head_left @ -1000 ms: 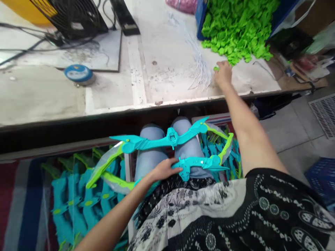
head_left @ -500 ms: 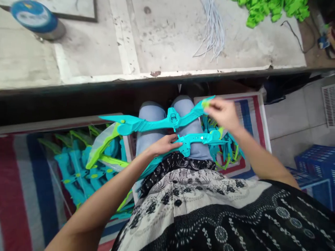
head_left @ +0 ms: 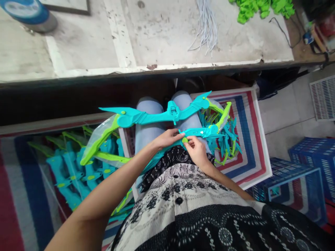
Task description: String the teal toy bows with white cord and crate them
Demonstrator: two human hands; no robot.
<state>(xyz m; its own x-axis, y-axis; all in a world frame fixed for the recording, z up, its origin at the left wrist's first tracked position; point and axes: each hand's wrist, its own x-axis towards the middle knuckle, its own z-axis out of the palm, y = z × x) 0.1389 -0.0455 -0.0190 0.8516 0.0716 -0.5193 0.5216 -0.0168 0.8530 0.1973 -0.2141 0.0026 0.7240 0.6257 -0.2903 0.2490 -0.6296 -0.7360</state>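
A teal plastic toy bow with lime-green limbs lies across my knees, its two ends pointing left and right. Closer to my body is a second teal bow-shaped piece, partly covered by my hands. My left hand is closed on the middle of this nearer piece. Between the fingertips of my right hand is a small round lime-green piece, held against or just over the nearer piece's middle. Whether it is seated there I cannot tell.
Teal-and-green bows fill a striped-lined bin on the left and a white-rimmed bin on the right. On the worktable are white cords, a green parts pile and a blue-topped container. Blue crates stand at right.
My right hand has come from the far bow's right end down and left to the nearer piece's middle. My left hand stays on that piece. The view has shifted slightly.
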